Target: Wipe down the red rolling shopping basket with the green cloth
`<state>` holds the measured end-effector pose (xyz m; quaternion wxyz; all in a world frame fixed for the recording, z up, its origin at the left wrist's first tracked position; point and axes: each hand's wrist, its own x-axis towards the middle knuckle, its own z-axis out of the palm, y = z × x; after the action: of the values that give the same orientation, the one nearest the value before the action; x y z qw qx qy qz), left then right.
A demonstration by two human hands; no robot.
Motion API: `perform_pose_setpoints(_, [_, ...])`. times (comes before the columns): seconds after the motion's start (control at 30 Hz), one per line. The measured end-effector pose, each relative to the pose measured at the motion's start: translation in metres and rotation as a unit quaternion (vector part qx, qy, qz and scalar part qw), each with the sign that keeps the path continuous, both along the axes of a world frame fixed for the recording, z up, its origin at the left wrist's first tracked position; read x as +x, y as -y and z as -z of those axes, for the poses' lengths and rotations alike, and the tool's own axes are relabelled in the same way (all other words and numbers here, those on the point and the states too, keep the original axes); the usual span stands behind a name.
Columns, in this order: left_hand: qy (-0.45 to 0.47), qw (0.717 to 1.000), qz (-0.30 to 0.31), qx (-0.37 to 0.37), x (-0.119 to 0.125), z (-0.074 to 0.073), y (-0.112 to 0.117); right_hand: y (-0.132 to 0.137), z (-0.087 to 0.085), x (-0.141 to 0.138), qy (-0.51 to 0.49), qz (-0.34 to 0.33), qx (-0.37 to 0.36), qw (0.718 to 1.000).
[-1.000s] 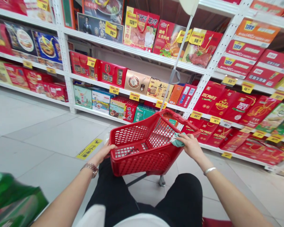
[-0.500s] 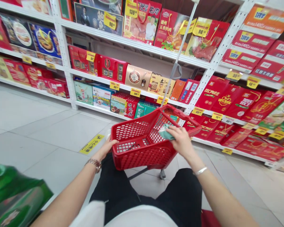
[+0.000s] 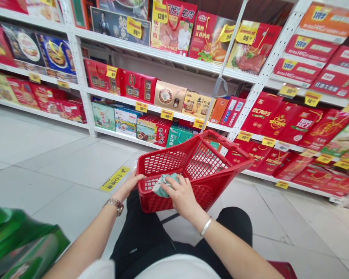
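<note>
A red plastic mesh shopping basket point(image 3: 163, 162) stands on a wheeled frame right in front of me, with a grey pull handle point(image 3: 221, 87) rising from its far end. My left hand point(image 3: 128, 185) grips the basket's left rim. My right hand point(image 3: 180, 195) presses a crumpled teal cloth point(image 3: 164, 186) against the inside of the basket, low on the near side. The cloth is partly covered by my fingers. Part of the basket's floor is hidden by my right hand.
White metal shelves point(image 3: 163, 58) packed with red and colourful gift boxes with yellow price tags line the far side. A green bag or box point(image 3: 23, 244) sits at the lower left. A yellow floor sticker point(image 3: 114, 178) lies on the pale tiles.
My right hand has moved with the cloth from the basket's far right side toward its near left side. The basket has swung slightly to the right.
</note>
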<state>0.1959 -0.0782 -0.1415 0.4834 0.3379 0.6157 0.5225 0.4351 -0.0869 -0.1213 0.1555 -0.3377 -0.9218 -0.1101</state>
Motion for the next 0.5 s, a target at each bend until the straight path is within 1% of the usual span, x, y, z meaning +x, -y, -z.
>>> perform_pose_setpoints(0.13, [-0.002, 1.0, 0.009, 0.0, -0.002, 0.003, 0.002, -0.007, 0.001, 0.036, -0.029, 0.066, 0.031, 0.997])
perform_pose_setpoints(0.3, [-0.026, 0.999, 0.031, -0.022, -0.005, 0.007, 0.005, -0.021, 0.0, 0.094, -0.062, 0.144, 0.097, 0.983])
perform_pose_setpoints(0.4, [-0.025, 0.999, 0.036, -0.028, -0.005, 0.008, 0.008, -0.029, -0.006, 0.126, -0.052, 0.185, 0.12, 0.974])
perform_pose_setpoints(0.5, [-0.03, 0.998, 0.038, -0.029, -0.005, 0.01, 0.01, -0.037, -0.017, 0.153, -0.03, 0.217, 0.138, 0.966])
